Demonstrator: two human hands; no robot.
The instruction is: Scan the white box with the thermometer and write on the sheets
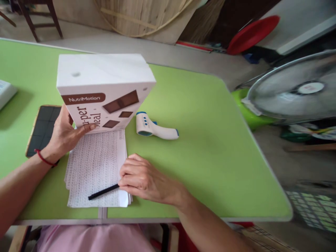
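Observation:
My left hand (63,131) grips a white NutriMotion box (86,101) at its lower left. The thumb presses the printed front and the other fingers are partly hidden beside the box. Brown chocolate-like blocks are pictured on its front. My right hand (143,178) is curled closed around one end of a black pen (103,192), whose other end points left across the paper. Beneath both lies a stack of handwritten sheets (97,161), its far part covered by the box. Right of the box rests a white and blue infrared thermometer (157,128).
A dark phone-like slab (43,129) with a yellowish edge lies left of the papers on the green table (210,157). A white object (5,92) sits at the far left. Beyond the table's right edge stands a fan (294,87); a red stool (253,35) is farther back.

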